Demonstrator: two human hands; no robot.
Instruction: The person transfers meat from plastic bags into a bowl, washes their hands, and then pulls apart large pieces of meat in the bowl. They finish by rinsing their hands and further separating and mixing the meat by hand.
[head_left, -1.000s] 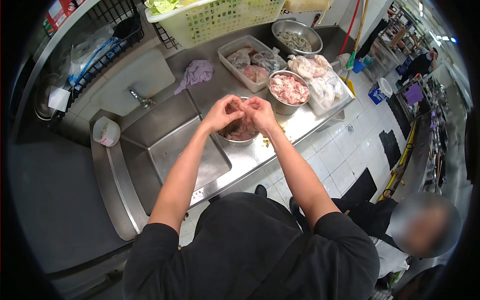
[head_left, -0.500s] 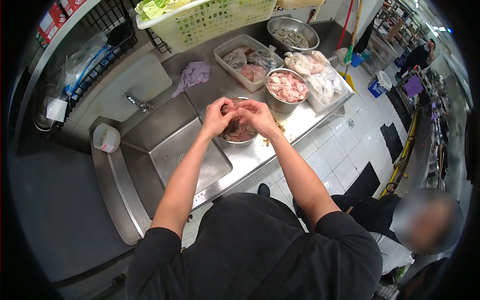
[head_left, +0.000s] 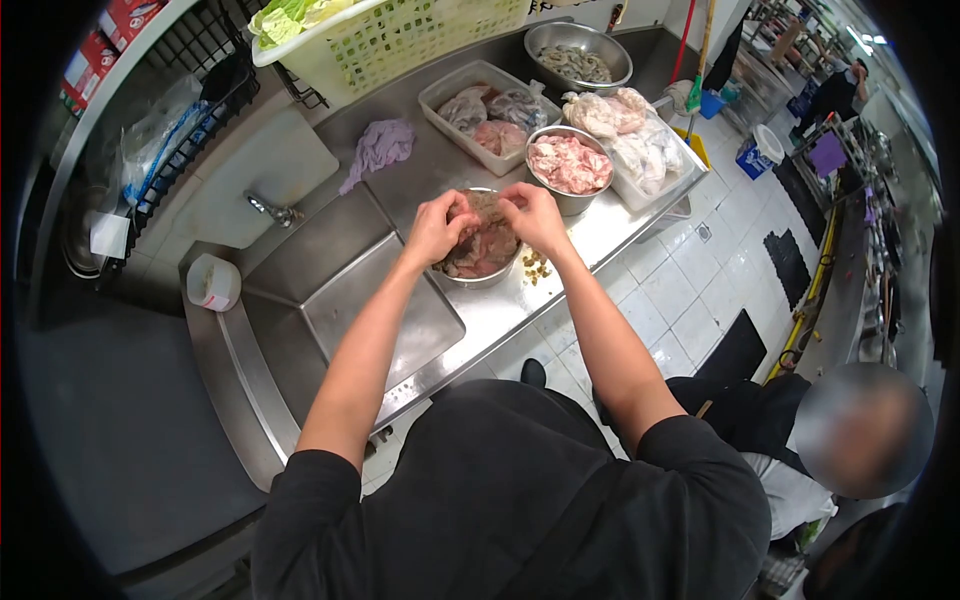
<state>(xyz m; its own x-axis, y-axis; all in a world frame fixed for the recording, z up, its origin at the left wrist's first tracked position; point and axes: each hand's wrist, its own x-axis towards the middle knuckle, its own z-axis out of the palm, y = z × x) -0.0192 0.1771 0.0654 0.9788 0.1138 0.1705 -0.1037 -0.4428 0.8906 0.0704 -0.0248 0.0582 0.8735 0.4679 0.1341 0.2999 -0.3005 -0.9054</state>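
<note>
My left hand (head_left: 438,229) and my right hand (head_left: 535,217) are above a round metal bowl (head_left: 487,282) on the steel counter. Inside lie wet, brownish-pink pieces of raw meat (head_left: 482,256). Between my hands a greyish, limp piece of raw meat (head_left: 484,207) is spread, pinched by the curled fingers of each hand; its edges are partly hidden. Small yellow-brown scraps (head_left: 536,266) lie on the counter to the right of the bowl. Behind them a metal pot (head_left: 573,203) holds pale pink raw meat (head_left: 570,163).
A sink (head_left: 375,300) is on my left, with a tap (head_left: 273,210) and a white tub (head_left: 213,283). Purple cloth (head_left: 380,153), a tub of bagged meat (head_left: 490,115), a bowl of shrimp (head_left: 578,58) and bagged meat (head_left: 640,145) stand behind. Another person (head_left: 765,430) is at my right.
My hands have moved apart, the right one going slightly right, and a greyish piece of meat now shows between them. More scraps on the counter are visible. The view has shifted slightly.
</note>
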